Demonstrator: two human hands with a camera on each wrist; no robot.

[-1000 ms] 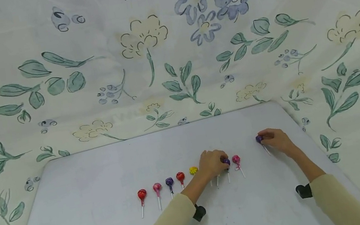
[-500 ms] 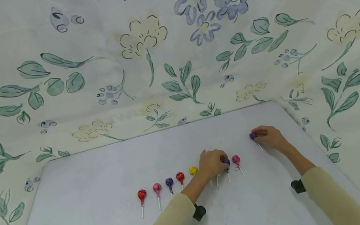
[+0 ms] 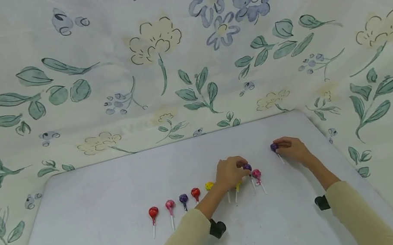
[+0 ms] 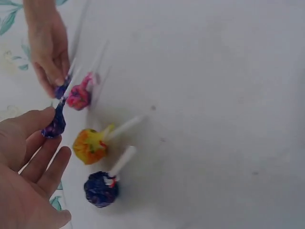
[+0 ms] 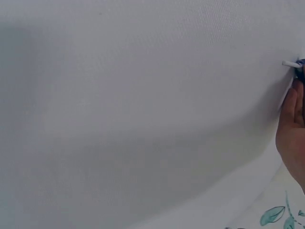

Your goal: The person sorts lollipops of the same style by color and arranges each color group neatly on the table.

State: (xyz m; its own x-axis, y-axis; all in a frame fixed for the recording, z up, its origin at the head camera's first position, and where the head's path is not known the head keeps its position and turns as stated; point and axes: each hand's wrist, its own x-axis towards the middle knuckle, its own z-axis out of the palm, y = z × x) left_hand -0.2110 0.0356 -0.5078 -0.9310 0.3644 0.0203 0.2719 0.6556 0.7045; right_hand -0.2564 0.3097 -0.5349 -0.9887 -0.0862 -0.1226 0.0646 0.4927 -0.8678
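In the head view my left hand point(image 3: 232, 173) pinches the wrapped head of a purple lollipop point(image 3: 247, 168), its white stick pointing towards me. The left wrist view has this purple lollipop point(image 4: 55, 125) between thumb and fingers, apart from the table. Close to its right lies a pink lollipop point(image 3: 256, 174). Farther right, my right hand point(image 3: 293, 150) pinches a second purple lollipop point(image 3: 274, 148) by its head. Under the left hand are a yellow lollipop point(image 4: 90, 146) and a dark blue one point(image 4: 101, 189), mostly hidden from the head camera.
Leftward along the white table point(image 3: 93, 210), the row continues with a red lollipop point(image 3: 153, 212), a pink one point(image 3: 170, 205), a purple one point(image 3: 183, 198), another red one point(image 3: 195, 192) and a yellow one point(image 3: 209, 186). Floral cloth point(image 3: 112, 67) hangs behind the table.
My right hand has moved left and slightly away from me with its purple lollipop. In the last half second, the left hand has shifted its purple lollipop up and right, nearer the pink one.
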